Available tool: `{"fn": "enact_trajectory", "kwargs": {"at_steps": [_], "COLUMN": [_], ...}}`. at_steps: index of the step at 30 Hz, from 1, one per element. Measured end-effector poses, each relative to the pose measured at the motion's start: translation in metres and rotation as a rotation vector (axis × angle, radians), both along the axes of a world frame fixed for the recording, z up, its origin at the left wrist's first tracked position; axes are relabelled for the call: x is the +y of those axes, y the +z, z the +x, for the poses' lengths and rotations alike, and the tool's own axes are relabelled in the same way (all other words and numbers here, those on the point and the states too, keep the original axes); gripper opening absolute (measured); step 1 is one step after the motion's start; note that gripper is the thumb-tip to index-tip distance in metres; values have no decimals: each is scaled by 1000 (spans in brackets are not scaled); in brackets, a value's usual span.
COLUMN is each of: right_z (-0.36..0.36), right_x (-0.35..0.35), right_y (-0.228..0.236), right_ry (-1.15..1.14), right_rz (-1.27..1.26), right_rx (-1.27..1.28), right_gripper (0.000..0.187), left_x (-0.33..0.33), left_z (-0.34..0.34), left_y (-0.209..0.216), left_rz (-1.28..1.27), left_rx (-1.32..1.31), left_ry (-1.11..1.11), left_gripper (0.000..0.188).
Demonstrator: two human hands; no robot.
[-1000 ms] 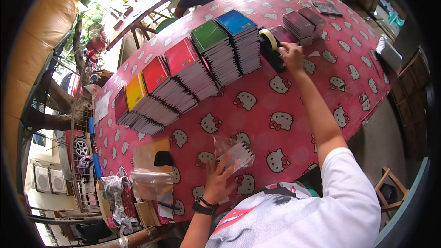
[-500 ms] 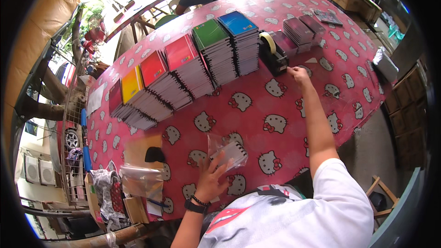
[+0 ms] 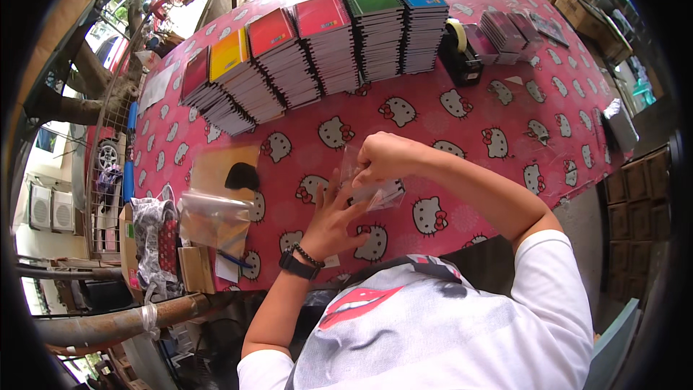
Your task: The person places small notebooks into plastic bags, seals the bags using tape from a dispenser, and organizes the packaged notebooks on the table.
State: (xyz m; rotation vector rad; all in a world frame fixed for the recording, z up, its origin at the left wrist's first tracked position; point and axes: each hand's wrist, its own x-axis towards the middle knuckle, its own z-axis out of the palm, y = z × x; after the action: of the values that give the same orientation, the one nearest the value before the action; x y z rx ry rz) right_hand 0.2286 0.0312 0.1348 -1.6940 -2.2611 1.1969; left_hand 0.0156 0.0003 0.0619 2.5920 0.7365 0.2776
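Observation:
A small spiral notebook (image 3: 392,193) in a clear plastic sleeve (image 3: 349,161) lies on the pink patterned tablecloth in front of me. My left hand (image 3: 333,218), with a dark wristband and a beaded bracelet at its wrist, rests at the sleeve's left side, fingers spread. Over the sleeve's upper part, my right hand (image 3: 386,159) is closed with its fingers curled down against the plastic. Whatever is between those fingertips is hidden. A black tape dispenser (image 3: 460,65) with a pale roll stands farther off to the right, beyond both hands.
Tall stacks of spiral notebooks (image 3: 328,43) with coloured covers cross the far side. Bagged dark notebooks (image 3: 505,35) sit right of the dispenser. At the left lie clear plastic sleeves (image 3: 213,209), a black object (image 3: 242,175) and a blue pen (image 3: 234,258). Cartons (image 3: 639,209) are stacked at right.
My right hand has come from the tape dispenser back to the plastic sleeve. My left hand stays beside the sleeve with fingers spread. The view has shifted, so the table sits higher.

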Motion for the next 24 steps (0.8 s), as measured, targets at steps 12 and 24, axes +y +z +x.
{"fn": "enact_trajectory", "kwargs": {"at_steps": [12,24], "right_z": [73,13], "right_x": [-52,-43], "right_y": [-29,-62], "right_ry": [-15,-499], "right_rz": [544,280], "right_rx": [153,624], "right_gripper": [35,23], "left_x": [-4,-4], "left_z": [5,25], "left_y": [-6,-15], "left_rz": [57,-218], "left_rx": [-155,-607], "left_ry": [116,477], "left_gripper": [81,92]}}
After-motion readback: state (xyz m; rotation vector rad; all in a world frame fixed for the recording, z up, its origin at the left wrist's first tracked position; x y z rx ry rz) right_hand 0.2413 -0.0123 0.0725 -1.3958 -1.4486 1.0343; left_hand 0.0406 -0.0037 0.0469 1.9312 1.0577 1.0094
